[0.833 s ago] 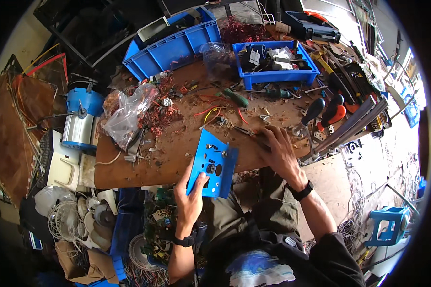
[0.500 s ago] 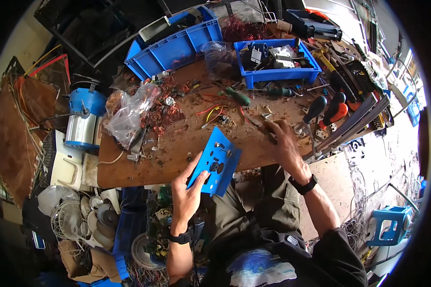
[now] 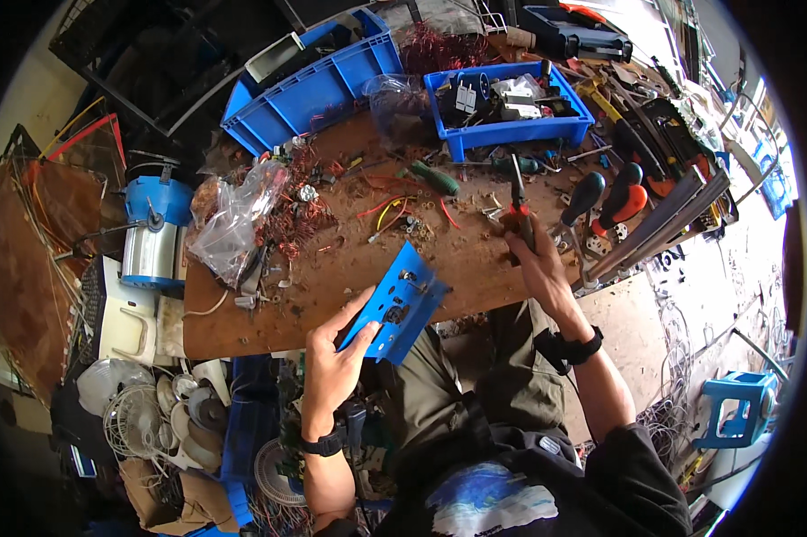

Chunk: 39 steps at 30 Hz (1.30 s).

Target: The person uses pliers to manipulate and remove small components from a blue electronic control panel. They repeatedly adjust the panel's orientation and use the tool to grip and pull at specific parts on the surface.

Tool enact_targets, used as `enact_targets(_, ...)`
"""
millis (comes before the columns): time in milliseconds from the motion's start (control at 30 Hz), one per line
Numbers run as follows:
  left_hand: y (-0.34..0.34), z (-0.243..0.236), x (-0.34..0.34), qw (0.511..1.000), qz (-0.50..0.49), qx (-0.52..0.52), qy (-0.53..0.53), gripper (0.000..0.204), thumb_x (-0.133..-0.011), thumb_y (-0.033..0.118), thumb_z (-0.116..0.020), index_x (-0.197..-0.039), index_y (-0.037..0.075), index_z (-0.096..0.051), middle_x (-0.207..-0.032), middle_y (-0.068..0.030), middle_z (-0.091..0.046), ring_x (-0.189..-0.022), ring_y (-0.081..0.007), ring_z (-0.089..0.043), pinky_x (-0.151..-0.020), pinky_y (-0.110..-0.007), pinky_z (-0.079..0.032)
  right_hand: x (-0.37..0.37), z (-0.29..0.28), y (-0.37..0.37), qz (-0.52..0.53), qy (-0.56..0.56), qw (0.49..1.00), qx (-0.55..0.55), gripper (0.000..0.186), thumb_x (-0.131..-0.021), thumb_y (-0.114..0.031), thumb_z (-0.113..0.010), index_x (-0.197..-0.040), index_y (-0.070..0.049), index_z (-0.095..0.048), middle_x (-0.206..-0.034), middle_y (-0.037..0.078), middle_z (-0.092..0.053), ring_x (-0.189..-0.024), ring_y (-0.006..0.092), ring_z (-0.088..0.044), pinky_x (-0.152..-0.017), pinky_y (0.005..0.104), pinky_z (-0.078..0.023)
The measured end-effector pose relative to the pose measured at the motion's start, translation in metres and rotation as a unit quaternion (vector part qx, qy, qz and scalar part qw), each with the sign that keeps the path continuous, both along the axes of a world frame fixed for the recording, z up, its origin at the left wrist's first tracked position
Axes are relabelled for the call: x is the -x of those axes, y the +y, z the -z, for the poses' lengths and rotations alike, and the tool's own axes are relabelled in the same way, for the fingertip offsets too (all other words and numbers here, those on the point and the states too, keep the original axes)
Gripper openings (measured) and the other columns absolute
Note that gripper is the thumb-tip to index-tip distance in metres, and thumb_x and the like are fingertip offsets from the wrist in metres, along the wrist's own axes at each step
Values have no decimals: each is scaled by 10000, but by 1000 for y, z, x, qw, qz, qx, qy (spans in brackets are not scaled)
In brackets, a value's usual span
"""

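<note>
My left hand grips the lower left edge of a blue bent metal panel, thumb on its face. Small dark round parts and screws sit on the panel, which is held tilted in front of the table's near edge. My right hand is closed around a pair of pliers with red and dark handles, jaws pointing away from me. The pliers are over the right part of the table, apart from the panel. A green-handled screwdriver lies beyond, near some red and yellow wire pieces.
A littered wooden table spans the front. Two blue bins stand at the back. Copper wire and a clear plastic bag lie at left. Several hand tools, including a red-and-black-handled one, crowd the right side.
My right hand has picked the pliers up off the table and turned them so the jaws point away. The left hand and the panel have moved slightly left.
</note>
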<state>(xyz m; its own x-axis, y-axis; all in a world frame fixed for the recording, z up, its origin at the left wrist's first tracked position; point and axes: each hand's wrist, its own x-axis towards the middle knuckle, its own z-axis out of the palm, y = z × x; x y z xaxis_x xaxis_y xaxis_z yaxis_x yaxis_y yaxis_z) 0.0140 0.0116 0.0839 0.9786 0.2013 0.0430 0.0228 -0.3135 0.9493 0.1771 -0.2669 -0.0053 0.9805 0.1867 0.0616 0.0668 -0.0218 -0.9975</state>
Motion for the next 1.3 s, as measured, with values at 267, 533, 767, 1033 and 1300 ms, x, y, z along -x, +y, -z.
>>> enact_targets(267,2,-4,-6,1000,1,-11,4,411,-1005,-4,-651,-1416,-21,-646,-1264,-126,-750,-1099,-130,-688,-981,-310,-553,65,-33,-20,-183,136,973,-22,465,-960,-105,-731,-1360,-52,-500,-1007,39,-631,-793,168,-662,-686,292,-511)
enact_targets(533,-5,10,-4,1000,-10,21,-4,426,-1020,-16,-637,-1446,-6,-624,-1234,-100,-738,-1044,-141,-706,-958,-319,-586,70,5,43,-86,-181,957,211,314,-923,-58,-715,-1141,-12,-494,-1028,255,-650,-987,490,-642,-836,521,-525)
enact_targets(767,-2,23,-1,997,-10,73,-29,460,-1038,-31,-594,-1496,-22,-558,-1374,-136,-661,-1155,-197,-680,-992,-382,-612,70,15,57,-90,-217,944,232,285,-915,-30,-677,-1148,4,-518,-1048,281,-639,-1011,503,-628,-841,550,-510)
enact_targets(1033,7,24,-3,993,40,-51,-100,469,-1072,74,-612,-1526,-1,-526,-1443,-107,-646,-1197,-119,-626,-1038,-324,-559,77,4,10,-36,-104,982,151,319,-913,0,-757,-1187,-10,-593,-978,99,-743,-886,184,-719,-809,339,-584)
enact_targets(1300,55,39,-27,984,123,-35,-123,484,-1071,102,-625,-1544,69,-527,-1395,-105,-684,-1116,-140,-696,-971,-322,-612,139,-2,33,-402,-1,900,167,344,-879,-6,-786,-1162,-13,-590,-980,112,-719,-868,204,-720,-782,350,-570)
